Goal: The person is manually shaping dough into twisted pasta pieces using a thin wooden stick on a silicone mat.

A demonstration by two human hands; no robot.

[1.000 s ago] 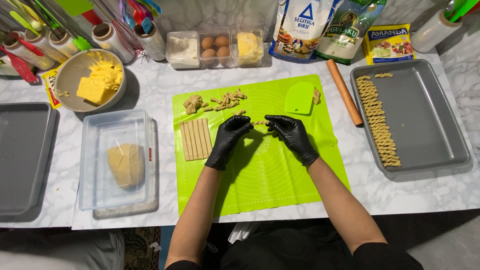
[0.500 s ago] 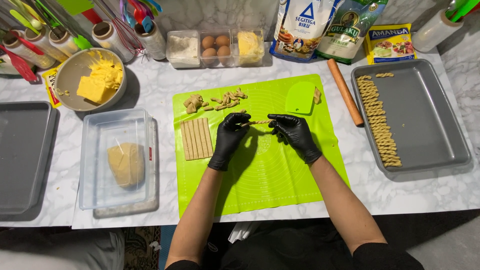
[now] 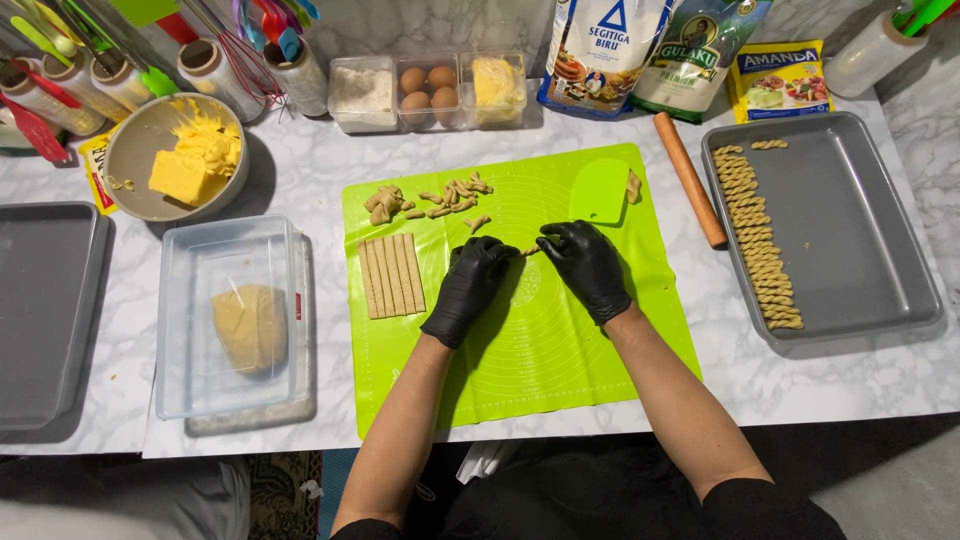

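Both my hands wear black gloves over a green silicone mat (image 3: 560, 350). My left hand (image 3: 470, 285) and my right hand (image 3: 585, 265) pinch the two ends of a thin strip of dough (image 3: 529, 250) between their fingertips. Left of my left hand lies a row of several cut dough strips (image 3: 391, 275). Beyond them sit small dough scraps (image 3: 430, 200). A green plastic scraper (image 3: 598, 192) lies on the mat past my right hand.
A grey tray (image 3: 850, 250) on the right holds a column of twisted dough sticks (image 3: 752, 235). A wooden rolling pin (image 3: 688, 178) lies beside it. A clear container with a dough ball (image 3: 250, 325), a bowl of butter (image 3: 180, 160) and another grey tray (image 3: 40, 310) stand left. Ingredient bags line the back.
Both hands have stayed over the mat's middle, working the same strip; the fingers have shifted slightly, with the strip now between the fingertips.
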